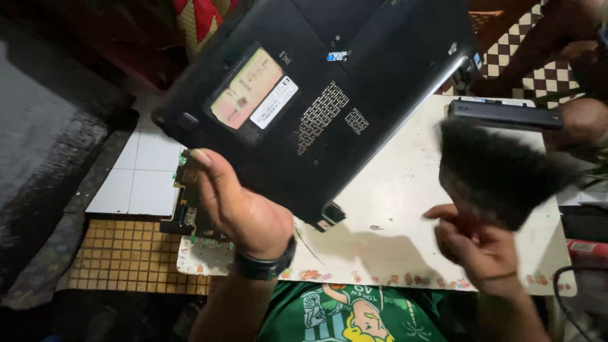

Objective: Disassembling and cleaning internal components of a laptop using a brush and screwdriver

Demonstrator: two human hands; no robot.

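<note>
White table [405, 190] bears battery [506, 115], circuit board [190, 209].

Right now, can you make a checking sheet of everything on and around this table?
Surface: white table, stained, coloured marks along its near edge.
Job's things: black laptop held up, underside showing, with stickers and vent holes; wide black brush, blurred.
Clutter: circuit board at the table's left edge; black battery at the far edge.
Grippers: left hand grips the laptop's edge and wears a black watch; right hand holds the brush.
Cables: dark cable at the right.
Surroundings: white and small yellow floor tiles, checkered floor beyond; another person's hand by the battery.
</note>
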